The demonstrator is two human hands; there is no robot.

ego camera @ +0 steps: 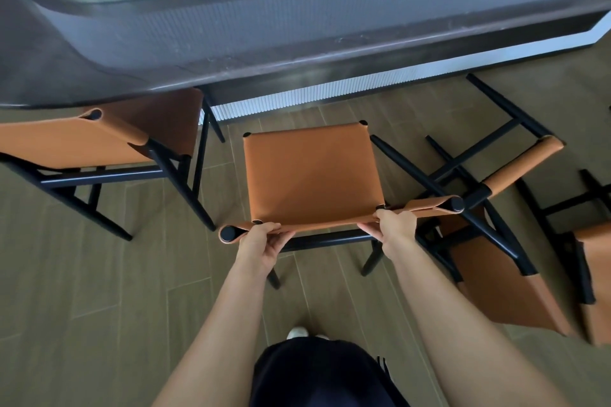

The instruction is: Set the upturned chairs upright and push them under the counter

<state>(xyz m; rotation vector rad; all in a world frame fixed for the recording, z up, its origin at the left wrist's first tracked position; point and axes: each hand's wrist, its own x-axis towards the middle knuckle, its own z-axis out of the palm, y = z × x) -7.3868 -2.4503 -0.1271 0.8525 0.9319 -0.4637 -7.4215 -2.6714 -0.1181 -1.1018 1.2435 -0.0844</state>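
In the centre of the frame an upright chair [314, 175] with a tan leather seat and black frame stood on the wood-plank floor [99, 291], its seat facing the dark desk [231, 53] that ran across the upper part of the picture. Both hands were closed on the top edge of its leather backrest: the left hand [261, 238] near the left post, the right hand [395, 225] near the right post, fingers curled over the strap. That two-handed hold at the back probably gave even control for sliding the chair straight forward; it stood just short of the desk edge, not yet tucked in.

At the left of the frame another upright chair [109, 142] already sat with its seat partly under the desk, which suggested that one was finished. At the right, an upturned chair [496, 208] lay on the floor with its black legs pointing toward the desk, touching or nearly touching the held chair's right post. A further chair [591, 258] lay at the far right edge, only partly visible.
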